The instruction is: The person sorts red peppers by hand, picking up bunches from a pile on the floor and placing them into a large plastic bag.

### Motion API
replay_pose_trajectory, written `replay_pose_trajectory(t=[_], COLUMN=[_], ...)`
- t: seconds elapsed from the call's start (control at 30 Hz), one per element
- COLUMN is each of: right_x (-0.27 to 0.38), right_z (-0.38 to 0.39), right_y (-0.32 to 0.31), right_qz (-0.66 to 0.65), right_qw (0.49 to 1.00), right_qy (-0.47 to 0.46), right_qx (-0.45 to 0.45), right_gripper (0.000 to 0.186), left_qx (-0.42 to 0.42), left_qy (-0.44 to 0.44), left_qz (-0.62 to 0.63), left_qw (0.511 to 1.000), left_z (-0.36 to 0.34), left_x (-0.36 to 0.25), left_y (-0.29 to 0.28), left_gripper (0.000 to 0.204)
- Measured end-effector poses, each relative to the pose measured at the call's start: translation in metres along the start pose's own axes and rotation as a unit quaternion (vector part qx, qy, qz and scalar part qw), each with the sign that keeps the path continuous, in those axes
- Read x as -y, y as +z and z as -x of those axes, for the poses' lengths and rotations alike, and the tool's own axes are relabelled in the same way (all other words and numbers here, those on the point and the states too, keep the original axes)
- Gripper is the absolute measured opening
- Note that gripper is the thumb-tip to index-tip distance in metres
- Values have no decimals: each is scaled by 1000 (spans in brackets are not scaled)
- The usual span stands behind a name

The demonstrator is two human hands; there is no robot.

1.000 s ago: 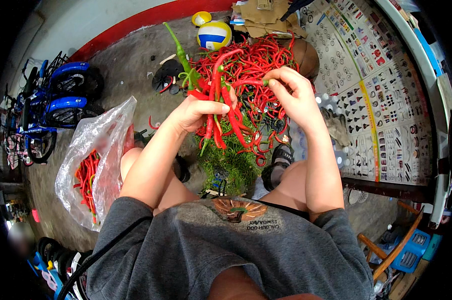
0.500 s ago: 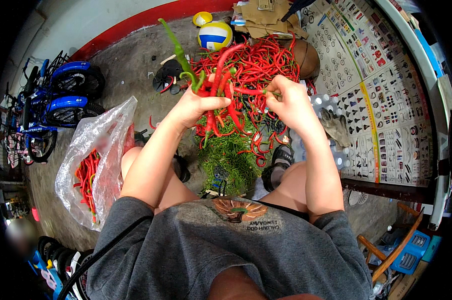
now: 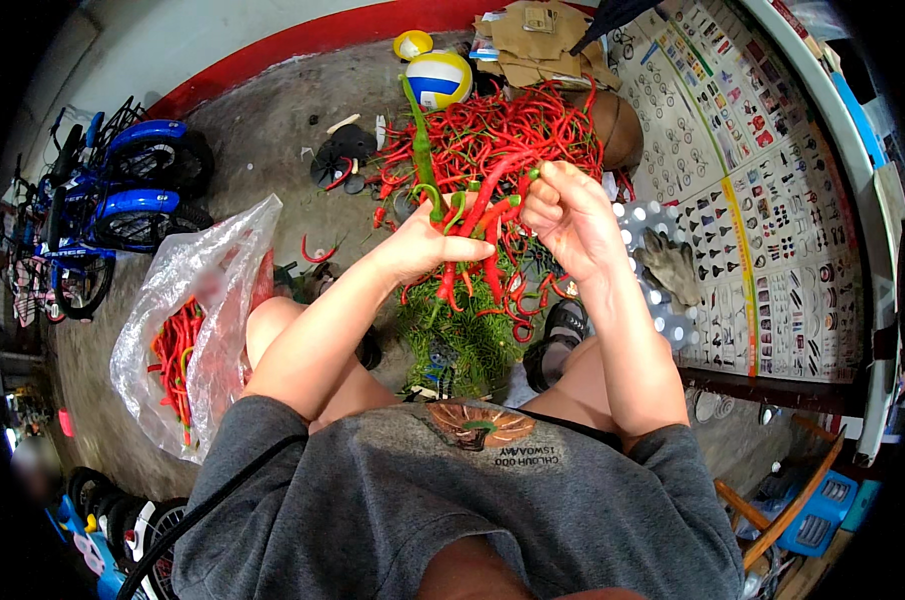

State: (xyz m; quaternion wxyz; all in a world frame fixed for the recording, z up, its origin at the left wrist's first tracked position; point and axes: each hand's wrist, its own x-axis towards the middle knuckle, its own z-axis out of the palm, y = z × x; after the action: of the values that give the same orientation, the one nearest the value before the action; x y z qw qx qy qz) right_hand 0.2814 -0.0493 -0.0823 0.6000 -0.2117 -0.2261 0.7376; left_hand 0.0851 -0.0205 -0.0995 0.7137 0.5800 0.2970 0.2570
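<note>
A bunch of long red chili peppers (image 3: 493,210), with a long green one (image 3: 422,150) upright among them, is gripped in my left hand (image 3: 428,240), thumb across the front. Just right of it my right hand (image 3: 573,215) has its fingers curled, pinching a small green stem end (image 3: 535,174) near the tip of a red pepper. Beyond both hands lies a big heap of red chilies (image 3: 503,115). Below them is a mass of thin green leaves or stems (image 3: 453,335) between my feet.
A clear plastic bag (image 3: 238,250) of peppers lies at my left, near blue bicycles (image 3: 138,205). A volleyball (image 3: 439,82) and cardboard (image 3: 533,45) are at the back. At right are bottles (image 3: 678,330), grey gloves (image 3: 673,270), a printed board (image 3: 793,280) and a wooden chair (image 3: 793,510).
My left hand and its bunch have moved a little down and right. My right hand has turned over, showing more of its palm and curled fingers.
</note>
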Motion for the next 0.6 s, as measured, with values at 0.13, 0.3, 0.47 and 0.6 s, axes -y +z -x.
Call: replay_pose_trajectory(t=[0.13,0.3,0.47,0.6], right_x=[5,39,19,-10], right_z=[2,6,6,4], right_y=[0,-3,4,14], right_qz=[151,423,717,674], right_qw=[986,832,641,699], right_qy=[-60,-295,-251,-239], right_qx=[-39,-202,-110,-28], right_gripper=[9,11,8,8], left_qx=[-33,-54,-47,-60], left_qy=[17,42,61,16], left_qz=[46,82,43,-9], left_qw=[998,994,996,998], left_z=[-6,-3,1,-6], left_x=[3,-12,-21,-15], left_y=[-17,-33,-23,-3], left_gripper=[33,28,28,34])
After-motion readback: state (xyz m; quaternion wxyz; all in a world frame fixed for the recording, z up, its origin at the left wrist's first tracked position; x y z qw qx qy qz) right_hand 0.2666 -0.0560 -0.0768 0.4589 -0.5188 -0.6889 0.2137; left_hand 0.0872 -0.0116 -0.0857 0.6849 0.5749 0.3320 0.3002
